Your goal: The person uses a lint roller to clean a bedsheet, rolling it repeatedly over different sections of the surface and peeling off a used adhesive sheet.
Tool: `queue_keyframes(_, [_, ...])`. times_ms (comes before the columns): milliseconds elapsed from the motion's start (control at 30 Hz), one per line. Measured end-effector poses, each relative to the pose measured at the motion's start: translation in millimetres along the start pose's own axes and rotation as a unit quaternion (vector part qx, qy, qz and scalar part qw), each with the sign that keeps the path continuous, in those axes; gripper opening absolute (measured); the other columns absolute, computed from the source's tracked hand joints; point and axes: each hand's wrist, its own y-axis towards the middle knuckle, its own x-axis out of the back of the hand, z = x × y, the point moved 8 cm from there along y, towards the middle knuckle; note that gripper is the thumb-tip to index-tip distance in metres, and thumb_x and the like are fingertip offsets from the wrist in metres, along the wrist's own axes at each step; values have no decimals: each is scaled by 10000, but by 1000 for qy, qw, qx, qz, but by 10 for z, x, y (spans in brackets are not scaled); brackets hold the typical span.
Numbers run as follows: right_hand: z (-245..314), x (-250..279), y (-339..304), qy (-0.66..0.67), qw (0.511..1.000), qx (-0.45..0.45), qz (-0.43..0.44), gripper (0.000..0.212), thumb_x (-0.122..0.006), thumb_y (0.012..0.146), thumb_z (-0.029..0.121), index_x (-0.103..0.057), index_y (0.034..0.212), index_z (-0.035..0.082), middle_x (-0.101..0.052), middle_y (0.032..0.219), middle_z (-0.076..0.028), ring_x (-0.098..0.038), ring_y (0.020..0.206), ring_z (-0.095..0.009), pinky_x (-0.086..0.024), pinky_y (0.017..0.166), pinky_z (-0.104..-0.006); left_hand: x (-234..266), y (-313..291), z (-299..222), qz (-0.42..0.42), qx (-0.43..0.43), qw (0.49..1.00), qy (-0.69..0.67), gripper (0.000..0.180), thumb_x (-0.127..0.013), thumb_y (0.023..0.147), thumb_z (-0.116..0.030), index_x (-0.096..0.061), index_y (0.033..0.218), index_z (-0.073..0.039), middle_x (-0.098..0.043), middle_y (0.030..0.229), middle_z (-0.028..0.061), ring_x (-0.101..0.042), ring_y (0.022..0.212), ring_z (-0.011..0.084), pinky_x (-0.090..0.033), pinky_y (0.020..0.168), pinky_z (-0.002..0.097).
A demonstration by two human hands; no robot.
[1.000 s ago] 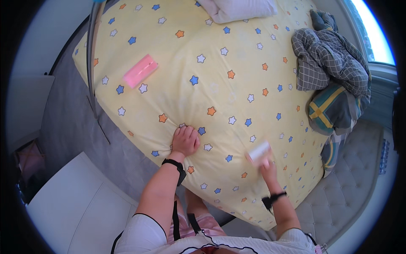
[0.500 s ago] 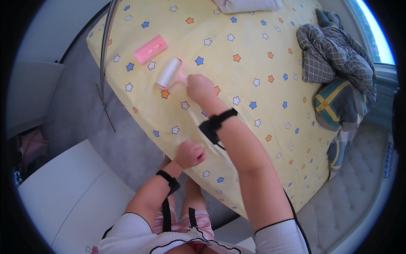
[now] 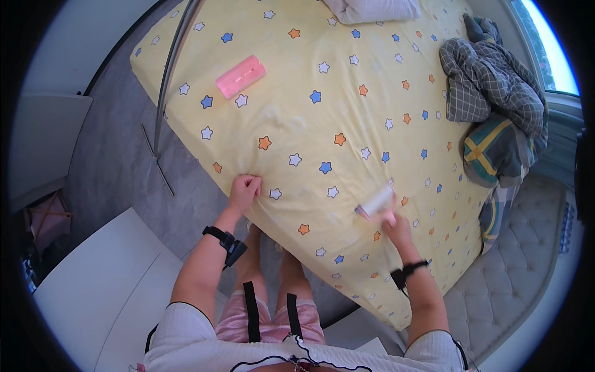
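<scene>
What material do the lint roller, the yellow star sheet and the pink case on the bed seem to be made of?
Lint roller: a white, matte roll, probably sticky paper; the handle is mostly hidden in the right hand.
Yellow star sheet: soft woven fabric, matte, with small creases where the left hand grips it.
Pink case: probably plastic, smooth, slightly translucent with a faint shine.

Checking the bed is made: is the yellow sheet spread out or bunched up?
Spread out: the sheet lies flat across the mattress, star print showing; only the edge under the left hand is gathered.
</scene>
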Motion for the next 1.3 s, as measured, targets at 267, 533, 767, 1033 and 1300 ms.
queue_keyframes(267, [3448, -794, 1467, 2, 979, 198, -39, 147, -530, 830, 139, -590, 835, 4, -629, 806, -203, -608, 796, -376, -476, 692, -454, -26, 162, -113, 94, 106, 989, -31, 387, -519, 852, -193, -509, 497, -39, -435, 445, 8, -399, 410, 87, -288, 412, 227])
queue_keyframes(533, [54, -618, -370, 13, 997, 58, -43, 182, -574, 827, 186, -627, 927, 44, -621, 787, -217, -603, 750, -400, -480, 636, -443, -13, 167, 62, 150, 191, 967, -82, 388, -537, 839, -223, -523, 499, -36, -377, 405, -14, -286, 327, 81, -208, 345, 244])
queue_keyframes(767, [-881, -448, -1346, -83, 992, -81, 39, 148, -619, 806, 199, -636, 862, 63, -641, 784, -180, -622, 754, -373, -496, 642, -425, 26, 133, 206, 149, 218, 955, -135, 407, -484, 850, -253, -476, 492, -59, -305, 408, -40, -222, 341, 78, -165, 361, 245])
queue_keyframes(1033, [2012, -1149, 105, -3, 985, 162, 54, 183, -556, 828, 156, -620, 993, 108, -638, 810, -166, -621, 762, -355, -493, 641, -434, -33, 262, 146, 178, 238, 947, -124, 425, -421, 858, -280, -433, 485, -78, -281, 403, -30, -197, 328, 97, -142, 350, 261])
queue_keyframes(1300, [-1405, -1183, -2437, 92, 986, -100, -95, 141, -643, 783, 191, -630, 881, 91, -634, 772, -156, -621, 741, -362, -488, 628, -444, -197, -70, -106, -62, -42, 977, 198, 372, -476, 888, -223, -511, 568, -35, -452, 495, 3, -428, 464, 101, -336, 458, 240])
